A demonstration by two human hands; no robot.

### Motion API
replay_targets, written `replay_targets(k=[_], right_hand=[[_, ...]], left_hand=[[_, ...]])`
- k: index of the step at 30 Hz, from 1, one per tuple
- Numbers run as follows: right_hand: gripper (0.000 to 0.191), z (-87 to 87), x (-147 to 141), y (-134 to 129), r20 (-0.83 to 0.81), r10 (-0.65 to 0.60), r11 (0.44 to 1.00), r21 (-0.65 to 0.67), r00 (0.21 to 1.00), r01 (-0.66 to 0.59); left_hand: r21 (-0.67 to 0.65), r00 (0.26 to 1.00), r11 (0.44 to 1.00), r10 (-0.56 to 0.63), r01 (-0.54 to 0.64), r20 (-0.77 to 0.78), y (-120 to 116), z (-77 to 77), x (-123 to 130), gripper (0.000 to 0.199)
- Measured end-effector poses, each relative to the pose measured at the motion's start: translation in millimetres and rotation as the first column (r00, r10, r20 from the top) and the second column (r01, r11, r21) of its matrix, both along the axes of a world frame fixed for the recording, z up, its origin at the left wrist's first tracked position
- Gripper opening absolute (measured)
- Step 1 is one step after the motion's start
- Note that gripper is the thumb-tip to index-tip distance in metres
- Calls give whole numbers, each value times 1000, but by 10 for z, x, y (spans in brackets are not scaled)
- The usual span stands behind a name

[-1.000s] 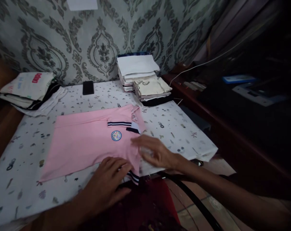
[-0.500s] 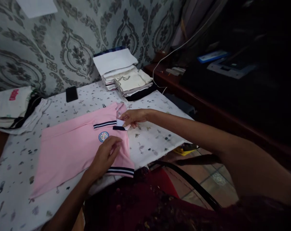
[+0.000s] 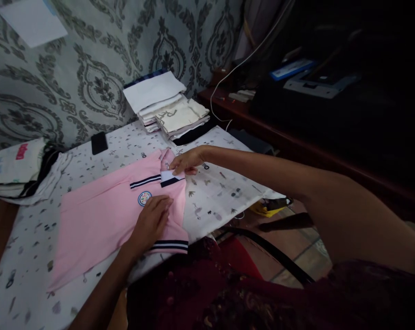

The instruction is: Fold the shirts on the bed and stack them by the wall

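A pink polo shirt (image 3: 94, 211) lies spread on the table, one sleeve folded in across its chest and the other toward me. Navy and white stripes edge its sleeves, and a round badge (image 3: 144, 198) sits on the chest. My left hand (image 3: 153, 217) rests on the chest just below the badge, fingers stretched out and together. At the neck, my right hand (image 3: 187, 161) pinches the white and navy collar (image 3: 169, 178) between thumb and fingers. Part of the collar is hidden under those fingers.
Folded clothes (image 3: 166, 105) are stacked at the back by the wall. More folded fabric (image 3: 18, 165) lies at the left edge near a black phone (image 3: 99, 143). A white cable (image 3: 224, 73) runs down beside a dark wooden desk (image 3: 297, 151) at right.
My right fingers have shifted slightly on the collar, which now lies flatter and shows more of its white part. My left hand stays on the chest. The camera view has turned a little.
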State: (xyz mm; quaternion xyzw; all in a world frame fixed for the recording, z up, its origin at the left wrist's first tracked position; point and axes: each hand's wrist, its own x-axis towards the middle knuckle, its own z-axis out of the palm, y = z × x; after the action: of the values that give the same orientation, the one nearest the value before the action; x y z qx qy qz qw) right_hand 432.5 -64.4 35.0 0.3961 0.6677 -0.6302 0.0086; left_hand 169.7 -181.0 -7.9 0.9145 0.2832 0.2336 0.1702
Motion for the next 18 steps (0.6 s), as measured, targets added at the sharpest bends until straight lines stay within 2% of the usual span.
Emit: replay_targets(k=[3,6,8,9,12,15,17,18], right_hand=[[27,3,-33,-70,56,-42,997,74,998,38],[19,23,-73,-141,137,-80,982,181,987,55],[15,43,-91,-189,178,-139,952,293,974,82],[19,56,-96,-218,193,-175,927,363,965,95],[38,97,-112,-350,245,-278,799,596,929,82],[39,115,-173,-573,194,-404,591,802,894,93],[30,79,-244,-747,57,-392,459,877,918,141],[26,41,-279,-825,-8,-324,432,889,946,155]], left_hand=[[81,989,996,-37,49,-144,-7,-23,10,46],[125,951,991,-13,54,-310,-34,-6,45,61],[137,915,990,21,38,-402,-56,21,72,67],[137,898,990,31,33,-438,-66,38,84,69],[128,867,991,38,29,-496,-82,89,108,73],[107,862,994,26,33,-506,-86,130,125,74],[91,864,995,21,29,-503,-83,146,138,73],[82,868,996,17,27,-497,-80,151,140,71]])
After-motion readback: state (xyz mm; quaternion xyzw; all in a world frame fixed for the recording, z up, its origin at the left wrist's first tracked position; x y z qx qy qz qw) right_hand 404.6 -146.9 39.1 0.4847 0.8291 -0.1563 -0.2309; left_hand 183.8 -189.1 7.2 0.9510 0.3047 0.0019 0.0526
